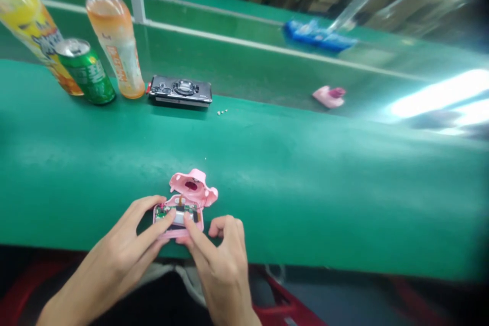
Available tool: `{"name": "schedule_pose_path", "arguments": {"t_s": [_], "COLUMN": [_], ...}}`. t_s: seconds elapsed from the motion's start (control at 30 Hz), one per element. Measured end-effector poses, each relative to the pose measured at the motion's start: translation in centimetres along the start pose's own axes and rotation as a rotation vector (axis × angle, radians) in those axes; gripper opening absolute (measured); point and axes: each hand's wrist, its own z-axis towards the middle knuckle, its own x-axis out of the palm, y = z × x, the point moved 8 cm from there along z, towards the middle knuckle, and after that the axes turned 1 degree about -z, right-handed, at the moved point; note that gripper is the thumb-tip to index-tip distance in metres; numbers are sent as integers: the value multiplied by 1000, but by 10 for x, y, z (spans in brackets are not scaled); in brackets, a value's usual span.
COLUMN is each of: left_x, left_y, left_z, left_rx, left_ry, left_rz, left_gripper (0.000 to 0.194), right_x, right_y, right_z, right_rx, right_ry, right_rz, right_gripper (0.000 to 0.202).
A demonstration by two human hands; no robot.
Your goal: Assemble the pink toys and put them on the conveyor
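Near the table's front edge lies a small pink plastic casing with its inside facing up, showing a green circuit board and a silvery-white block. A pink shell half with a dark oval opening rests against its far side. My left hand grips the casing's left side, thumb pressed near the white block. From the right, my right hand holds the near edge, with a finger or thumb on the block and the other fingers curled.
A green can, an orange drink bottle, a yellow bottle and a black phone-like device stand or lie at the back left. Tiny pale bits lie beside the device. Farther off are a pink piece and a blue object.
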Motion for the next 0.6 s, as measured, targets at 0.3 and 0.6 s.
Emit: {"name": "schedule_pose_path", "arguments": {"t_s": [0.3,0.6], "left_x": [5,3], "left_y": [2,2], "left_z": [-3,0], "left_rx": [13,-13], "left_ry": [13,-15], "left_rz": [6,-144], "left_gripper": [40,38], "right_x": [-8,86], "right_y": [-70,-12], "right_z": [67,146], "right_rx": [370,125], "right_ry": [259,1627], "right_rz": [225,-101], "right_gripper": [53,59]}}
